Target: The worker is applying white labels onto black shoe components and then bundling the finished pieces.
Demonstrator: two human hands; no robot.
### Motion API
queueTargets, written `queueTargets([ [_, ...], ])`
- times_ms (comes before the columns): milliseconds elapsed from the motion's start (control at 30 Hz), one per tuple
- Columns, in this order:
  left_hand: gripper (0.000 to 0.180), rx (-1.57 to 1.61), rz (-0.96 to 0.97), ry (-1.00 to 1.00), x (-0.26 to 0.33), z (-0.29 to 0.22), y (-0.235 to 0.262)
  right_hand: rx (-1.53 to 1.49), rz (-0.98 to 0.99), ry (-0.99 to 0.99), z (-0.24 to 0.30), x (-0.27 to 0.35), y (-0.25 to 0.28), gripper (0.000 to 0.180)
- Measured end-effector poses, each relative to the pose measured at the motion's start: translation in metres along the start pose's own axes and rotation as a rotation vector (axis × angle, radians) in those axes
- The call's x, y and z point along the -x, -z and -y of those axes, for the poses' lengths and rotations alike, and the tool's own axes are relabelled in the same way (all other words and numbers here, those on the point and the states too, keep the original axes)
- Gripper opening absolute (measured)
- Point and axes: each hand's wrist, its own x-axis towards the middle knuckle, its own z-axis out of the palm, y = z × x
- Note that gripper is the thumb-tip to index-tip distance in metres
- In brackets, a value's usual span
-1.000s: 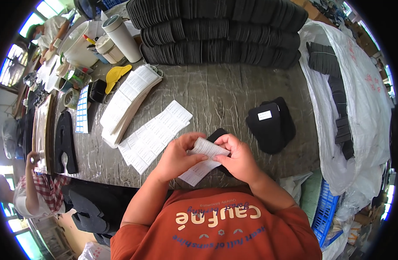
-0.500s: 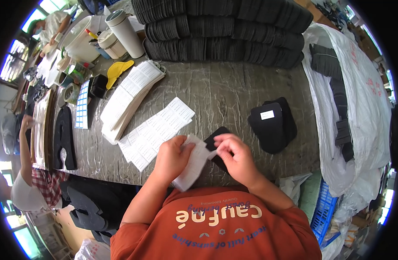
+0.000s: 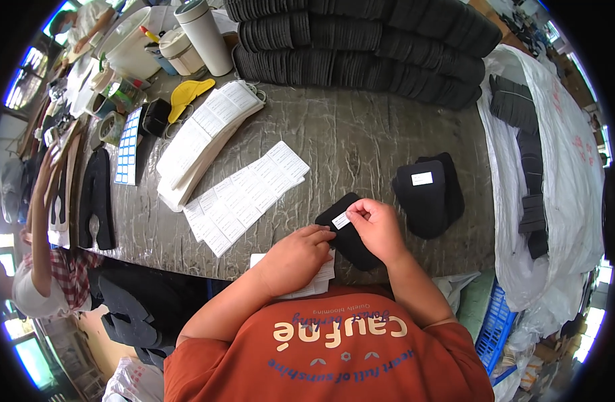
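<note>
Both hands work one black insole (image 3: pixel 348 231): right hand (image 3: pixel 378 228) pinches a white sticker (image 3: pixel 341 220), left hand (image 3: pixel 295 258) rests flat.

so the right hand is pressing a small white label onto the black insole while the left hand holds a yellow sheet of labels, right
Not quite. In the head view the right hand does hold a small white rectangular label against the flat black foam insole, but the sheet of labels under the left hand is white, not yellow. The only yellow thing is a curved plastic piece far up the table.
</note>
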Motion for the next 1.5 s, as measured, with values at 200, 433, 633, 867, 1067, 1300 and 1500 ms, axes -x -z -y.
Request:
queueTargets([
  [200,0.018,0.02,-0.01,0.006,0.001,0.001,-0.002,0.081,-0.025,0.027,0.005,0.0,-0.002,0.009],
  [433,0.02,-0.133,0.03,0.0,-0.007,-0.006,-0.005,0.183,-0.045,0.068,0.006,0.001,-0.002,0.014],
  [633,0.02,-0.211,0.045,0.008,-0.015,-0.007,-0.005,0.351,-0.077,-0.128,0.026,-0.002,-0.004,0.032],
  [867,0.019,-0.153,0.07,0.034,-0.02,-0.003,-0.004,0.526,-0.214,0.275,0.01,-0.006,-0.004,0.017],
  [1067,0.018,-0.025,-0.022,-0.003,0.002,0.008,-0.005,0.289,-0.18,0.129,0.017,-0.012,0.025,0.017],
  [1300,0.013,0.296,-0.184,0.219,-0.005,0.006,0.0,0.956,-0.725,0.431,0.055,-0.016,0.097,0.02],
  [1500,0.015,0.359,-0.417,0.297,-0.015,0.0,0.003,-0.067,0.193,0.005,0.045,0.023,0.018,0.013],
])
